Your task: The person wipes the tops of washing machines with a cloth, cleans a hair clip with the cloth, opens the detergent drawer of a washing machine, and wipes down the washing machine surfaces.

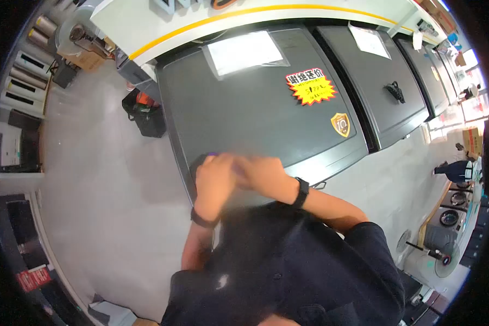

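Note:
My left hand (pixel 216 182) and my right hand (pixel 265 175) meet over the front left part of a dark grey appliance lid (pixel 244 119). Both are smeared by motion, so their fingers and anything between them cannot be made out. A small purple spot shows at the top edge of my left hand; what it is, I cannot tell. Each wrist has a black band. On the lid are a yellow starburst price sign (pixel 311 88), a gold shield sticker (pixel 340 125) and a white sheet in a clear sleeve (pixel 245 53).
More dark lids stand in a row to the right, one bearing a small black object (pixel 395 92). Behind runs a white shelf with a yellow stripe (pixel 244 12). A black bag (pixel 146 117) is on the floor at left. A fan (pixel 445 259) stands at lower right.

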`<action>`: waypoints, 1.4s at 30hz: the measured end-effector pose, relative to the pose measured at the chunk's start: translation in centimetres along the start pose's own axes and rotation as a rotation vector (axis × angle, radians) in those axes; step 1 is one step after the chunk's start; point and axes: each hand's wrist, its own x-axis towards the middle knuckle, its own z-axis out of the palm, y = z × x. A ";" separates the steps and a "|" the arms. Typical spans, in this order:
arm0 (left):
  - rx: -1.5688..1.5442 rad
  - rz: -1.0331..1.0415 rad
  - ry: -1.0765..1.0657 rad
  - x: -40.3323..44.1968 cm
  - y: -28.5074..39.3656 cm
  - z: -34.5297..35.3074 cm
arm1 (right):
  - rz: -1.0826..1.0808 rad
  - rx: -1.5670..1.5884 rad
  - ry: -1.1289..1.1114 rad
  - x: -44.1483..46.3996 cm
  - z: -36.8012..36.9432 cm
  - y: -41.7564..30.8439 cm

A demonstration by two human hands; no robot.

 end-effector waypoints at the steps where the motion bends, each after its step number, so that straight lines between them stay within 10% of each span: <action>1: -0.030 0.015 0.025 0.5 -0.8 0.4 | 0.019 -0.034 0.033 1.0 0.4 0.2; 7: -0.006 0.047 0.259 6.8 -5.2 0.7 | 0.036 -0.119 0.267 8.1 2.5 1.2; 19: -0.142 0.110 0.106 0.7 -1.9 0.2 | 0.130 0.059 0.188 -0.8 1.0 0.3; 29: -0.210 0.138 0.055 -1.8 3.8 2.8 | 0.111 0.070 0.634 -2.5 -2.3 4.1; 42: 0.095 0.243 -0.091 -3.2 5.7 1.6 | -0.003 -0.294 0.145 -4.8 0.3 1.7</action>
